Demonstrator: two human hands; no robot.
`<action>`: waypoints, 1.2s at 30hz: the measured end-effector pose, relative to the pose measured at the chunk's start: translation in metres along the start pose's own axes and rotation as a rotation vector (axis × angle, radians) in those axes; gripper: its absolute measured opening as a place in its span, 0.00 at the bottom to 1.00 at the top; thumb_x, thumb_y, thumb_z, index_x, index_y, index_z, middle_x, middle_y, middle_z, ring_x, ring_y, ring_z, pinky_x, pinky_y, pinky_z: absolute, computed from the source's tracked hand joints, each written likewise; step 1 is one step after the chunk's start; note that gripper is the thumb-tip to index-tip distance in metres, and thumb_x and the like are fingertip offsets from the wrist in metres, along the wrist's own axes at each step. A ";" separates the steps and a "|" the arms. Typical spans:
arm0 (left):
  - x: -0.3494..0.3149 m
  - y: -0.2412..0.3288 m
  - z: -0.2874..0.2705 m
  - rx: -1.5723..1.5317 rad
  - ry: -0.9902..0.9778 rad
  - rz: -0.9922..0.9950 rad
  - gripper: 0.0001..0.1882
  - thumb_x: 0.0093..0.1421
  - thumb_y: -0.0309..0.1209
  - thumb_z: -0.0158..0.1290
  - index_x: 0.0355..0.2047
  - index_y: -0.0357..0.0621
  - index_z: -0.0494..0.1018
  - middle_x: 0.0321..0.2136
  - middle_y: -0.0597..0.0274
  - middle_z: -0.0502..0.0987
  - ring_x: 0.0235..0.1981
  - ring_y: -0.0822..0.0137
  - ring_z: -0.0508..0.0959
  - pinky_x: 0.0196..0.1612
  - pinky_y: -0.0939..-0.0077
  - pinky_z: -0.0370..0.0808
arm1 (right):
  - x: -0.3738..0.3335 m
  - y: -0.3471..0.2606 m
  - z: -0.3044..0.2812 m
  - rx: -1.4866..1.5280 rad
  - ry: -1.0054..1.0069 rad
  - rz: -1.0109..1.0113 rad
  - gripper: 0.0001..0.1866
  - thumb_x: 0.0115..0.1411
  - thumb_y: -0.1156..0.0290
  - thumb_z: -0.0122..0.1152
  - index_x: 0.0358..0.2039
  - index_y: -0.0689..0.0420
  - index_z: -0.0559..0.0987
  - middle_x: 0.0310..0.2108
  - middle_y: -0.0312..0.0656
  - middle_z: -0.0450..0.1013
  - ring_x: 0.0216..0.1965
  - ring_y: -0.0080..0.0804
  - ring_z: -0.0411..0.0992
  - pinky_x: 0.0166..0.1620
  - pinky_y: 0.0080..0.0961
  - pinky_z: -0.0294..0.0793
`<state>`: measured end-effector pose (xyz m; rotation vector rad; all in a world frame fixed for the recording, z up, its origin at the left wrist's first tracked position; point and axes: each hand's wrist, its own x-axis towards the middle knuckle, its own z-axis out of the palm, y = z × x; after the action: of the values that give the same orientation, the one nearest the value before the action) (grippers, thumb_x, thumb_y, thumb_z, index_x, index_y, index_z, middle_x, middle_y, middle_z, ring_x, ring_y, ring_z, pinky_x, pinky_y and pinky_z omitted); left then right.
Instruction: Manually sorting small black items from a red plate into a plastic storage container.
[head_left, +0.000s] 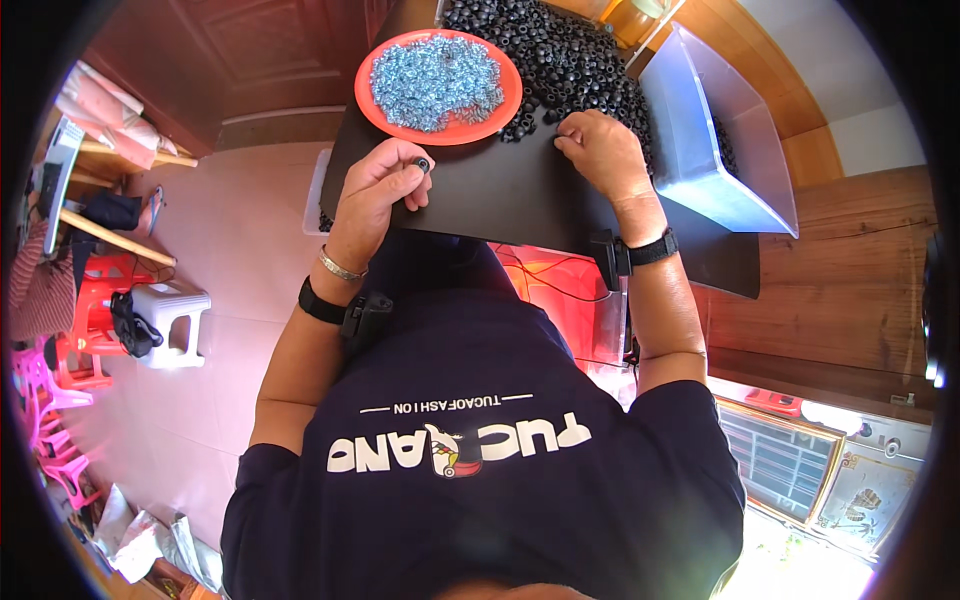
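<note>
My left hand point(385, 190) is closed over the near left edge of the dark table. Between its thumb and fingers it pinches a small round black plastic part point(421, 164) with a hole in its end. My right hand point(608, 158) is above the table, at the near edge of a large heap of similar black parts point(560, 60). Its thumb and forefinger are pressed together, and what they hold, if anything, is too small to make out. Beyond my left hand, an orange-red oval plate point(368, 100) carries a pile of small shiny metal pieces point(435, 82).
A translucent plastic bin point(690, 150) with black parts inside stands tilted on the table's right side point(715, 250). Another pale container point(316, 200) is by the left edge. Red and white stools point(170, 315) and a person's striped sleeve point(40, 290) are at far left.
</note>
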<state>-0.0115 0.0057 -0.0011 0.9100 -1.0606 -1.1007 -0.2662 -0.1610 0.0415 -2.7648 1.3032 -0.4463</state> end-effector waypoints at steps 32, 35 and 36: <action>-0.002 0.000 -0.004 0.000 -0.099 -0.010 0.13 0.63 0.37 0.50 0.38 0.37 0.72 0.26 0.63 0.74 0.26 0.74 0.73 0.32 0.81 0.68 | -0.025 -0.119 0.047 1.609 -0.074 0.078 0.09 0.59 0.81 0.60 0.41 0.60 0.81 0.32 0.33 0.77 0.34 0.18 0.72 0.42 0.17 0.73; -0.002 0.000 -0.003 -0.021 -0.078 -0.013 0.14 0.62 0.37 0.51 0.38 0.37 0.72 0.26 0.63 0.74 0.26 0.74 0.73 0.32 0.81 0.69 | -0.026 -0.121 0.048 1.478 -0.030 0.063 0.10 0.58 0.81 0.61 0.41 0.59 0.81 0.34 0.33 0.77 0.37 0.20 0.73 0.44 0.19 0.74; -0.002 0.000 -0.004 -0.017 -0.079 -0.010 0.14 0.62 0.38 0.51 0.38 0.37 0.72 0.27 0.63 0.74 0.26 0.73 0.73 0.32 0.81 0.69 | -0.026 -0.121 0.047 1.478 -0.029 0.064 0.10 0.58 0.81 0.61 0.41 0.59 0.81 0.34 0.33 0.77 0.37 0.20 0.73 0.44 0.19 0.74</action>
<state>-0.0081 0.0074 -0.0027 0.8652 -1.1107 -1.1597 -0.1785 -0.0670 0.0108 -1.4478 0.5491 -0.8655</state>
